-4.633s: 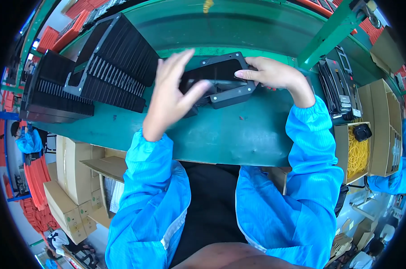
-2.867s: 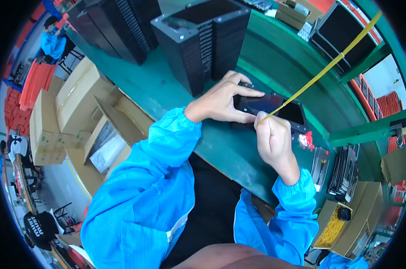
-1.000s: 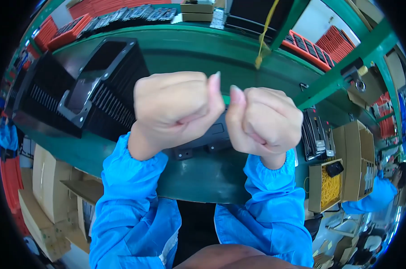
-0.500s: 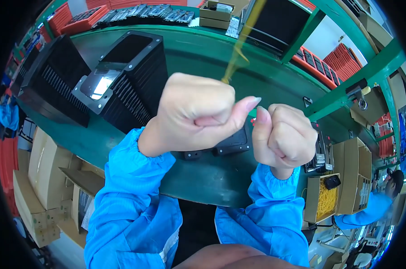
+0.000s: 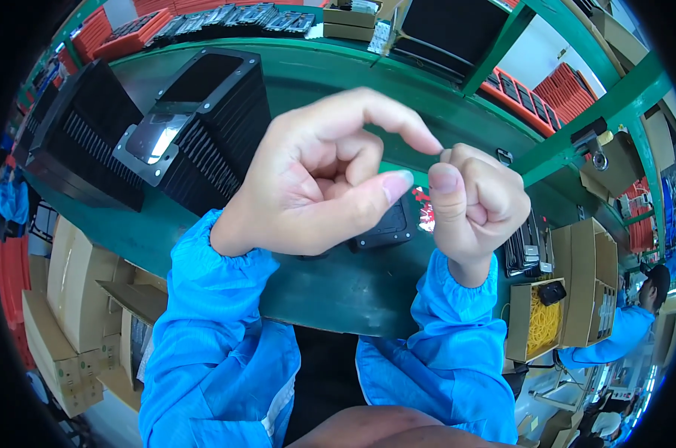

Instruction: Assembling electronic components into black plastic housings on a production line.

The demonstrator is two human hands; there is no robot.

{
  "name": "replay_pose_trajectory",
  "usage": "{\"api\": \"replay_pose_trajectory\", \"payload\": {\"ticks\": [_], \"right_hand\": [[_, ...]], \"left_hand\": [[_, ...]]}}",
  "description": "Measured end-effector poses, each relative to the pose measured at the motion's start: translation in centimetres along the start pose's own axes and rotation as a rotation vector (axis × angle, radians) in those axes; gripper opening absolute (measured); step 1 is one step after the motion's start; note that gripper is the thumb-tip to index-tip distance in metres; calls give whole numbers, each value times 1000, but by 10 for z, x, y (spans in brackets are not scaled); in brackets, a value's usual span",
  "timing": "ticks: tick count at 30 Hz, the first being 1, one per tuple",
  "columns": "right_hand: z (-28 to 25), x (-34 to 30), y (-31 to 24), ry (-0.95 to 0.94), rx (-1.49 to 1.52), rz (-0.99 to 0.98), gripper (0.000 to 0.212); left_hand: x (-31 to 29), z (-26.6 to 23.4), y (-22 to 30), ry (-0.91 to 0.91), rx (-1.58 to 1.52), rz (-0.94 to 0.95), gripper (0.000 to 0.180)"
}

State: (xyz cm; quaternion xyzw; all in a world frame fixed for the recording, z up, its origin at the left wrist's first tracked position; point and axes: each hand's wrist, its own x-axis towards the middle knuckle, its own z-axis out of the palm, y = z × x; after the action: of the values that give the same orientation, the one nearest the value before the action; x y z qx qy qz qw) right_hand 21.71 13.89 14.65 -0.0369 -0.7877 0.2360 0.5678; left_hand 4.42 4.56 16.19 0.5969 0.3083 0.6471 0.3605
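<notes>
Black case (image 5: 386, 230) on bench (image 5: 338, 299), showing under left thumb, between hands; long axis hidden, I cannot tell it. Left hand (image 5: 308, 175) overlaps it, looks nearer: thumb and forefinger curved wide, nothing seen between. Right hand (image 5: 478, 203) curled tight, contents hidden from me; black stack (image 5: 241, 108) beyond left wrist

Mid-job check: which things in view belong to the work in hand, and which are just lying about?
Likely in the work, judging by nearness:
black part on the green bench, partly hidden behind the left hand
black stacks, left of it

Apparently just lying about:
yellow cords in an open box
brown cartons, lower left
</notes>
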Motion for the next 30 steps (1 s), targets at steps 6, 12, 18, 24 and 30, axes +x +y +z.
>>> {"api": "replay_pose_trajectory", "payload": {"ticks": [6,12,18,24,30], "right_hand": [[3,3,-9,-132,299,254,44],[-1,1,-8,-245,552,487,40],[-2,-2,-4,-277,621,463,42],[0,4,-9,-242,520,429,41],[-3,2,-6,-244,464,389,43]], "left_hand": [[0,-5,-5,-148,252,163,36],[-2,-5,-6,-121,238,159,33],[-4,-4,-9,-111,256,184,34],[-4,-3,-8,-93,221,149,33],[-3,-4,-9,-102,210,127,34]]}}
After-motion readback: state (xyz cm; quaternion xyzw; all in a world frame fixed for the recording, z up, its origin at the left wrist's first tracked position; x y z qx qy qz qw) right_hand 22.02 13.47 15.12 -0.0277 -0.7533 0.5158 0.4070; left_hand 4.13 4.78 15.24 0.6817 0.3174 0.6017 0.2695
